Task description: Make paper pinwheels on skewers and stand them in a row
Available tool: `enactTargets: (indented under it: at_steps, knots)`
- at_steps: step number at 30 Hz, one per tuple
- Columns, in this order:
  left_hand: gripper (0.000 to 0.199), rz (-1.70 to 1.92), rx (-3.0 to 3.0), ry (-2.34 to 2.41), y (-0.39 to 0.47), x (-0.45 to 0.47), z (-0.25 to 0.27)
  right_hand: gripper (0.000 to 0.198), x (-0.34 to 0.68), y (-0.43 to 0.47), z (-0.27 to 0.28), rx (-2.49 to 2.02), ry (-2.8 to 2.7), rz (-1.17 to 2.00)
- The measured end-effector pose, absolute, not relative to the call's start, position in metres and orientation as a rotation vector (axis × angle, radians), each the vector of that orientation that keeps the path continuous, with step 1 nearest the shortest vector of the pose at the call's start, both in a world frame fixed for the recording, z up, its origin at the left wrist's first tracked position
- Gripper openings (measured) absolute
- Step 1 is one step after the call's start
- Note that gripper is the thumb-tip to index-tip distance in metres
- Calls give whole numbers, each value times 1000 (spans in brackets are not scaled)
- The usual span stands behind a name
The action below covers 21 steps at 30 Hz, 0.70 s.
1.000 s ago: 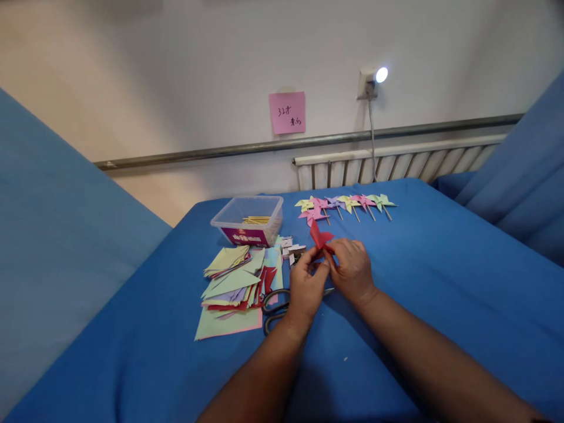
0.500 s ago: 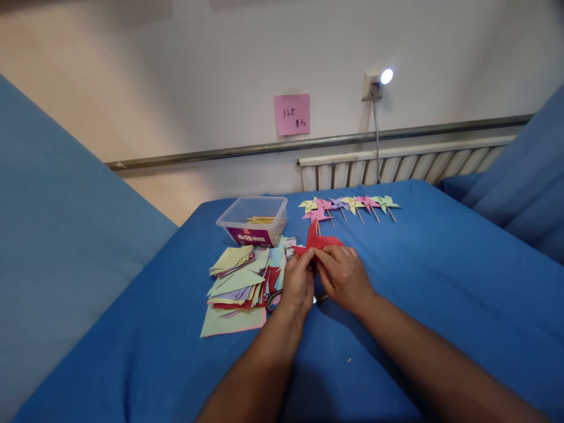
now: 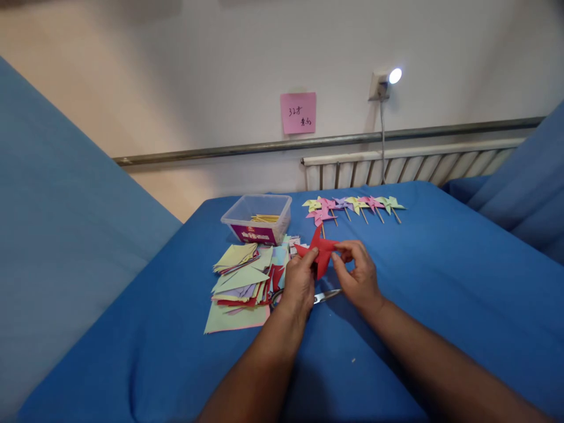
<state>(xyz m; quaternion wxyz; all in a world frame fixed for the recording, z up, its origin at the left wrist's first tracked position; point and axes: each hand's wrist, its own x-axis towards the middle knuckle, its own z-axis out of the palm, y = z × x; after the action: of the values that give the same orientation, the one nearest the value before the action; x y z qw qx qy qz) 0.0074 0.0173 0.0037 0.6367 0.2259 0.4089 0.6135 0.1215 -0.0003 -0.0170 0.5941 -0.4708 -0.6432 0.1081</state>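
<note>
A red paper pinwheel (image 3: 324, 249), its blades spread, is held up over the blue-covered table. My left hand (image 3: 300, 279) grips it near the centre, thumb in front and the other fingers mostly hidden behind. At its right-hand blade, my right hand (image 3: 359, 273) has bent fingers, with the thumb and index fingertips at the paper's edge. Below the pinwheel lie scissors (image 3: 326, 296), partly covered by my left hand. Loose red cut pieces (image 3: 276, 276) lie just left of that hand.
Stacked coloured paper (image 3: 240, 288) lies on the left of the blue cloth (image 3: 396, 352). Behind it stands a clear plastic box (image 3: 282, 220) with yellow sticks (image 3: 264, 218). Several finished pinwheels on sticks (image 3: 356, 204) lie at the back, before a radiator (image 3: 409, 161).
My right hand has drawn back to the right and its fingers have loosened. More of the red pinwheel and the scissors' blades now shows. My left hand keeps its grip.
</note>
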Motion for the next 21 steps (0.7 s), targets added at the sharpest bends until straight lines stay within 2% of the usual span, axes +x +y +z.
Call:
enactTargets:
  at_steps: [4,10,21]
  knots:
    - [24,1363,633,1050,19,7,-2,40,122,6,-23,-1191,-1308,421]
    - [23,1293,755,1117,17,9,-4,27,122,15,-28,-1210,-1240,816]
    - [25,1247,750,1073,20,8,-17,31,121,20,-39,-1088,-1048,1121]
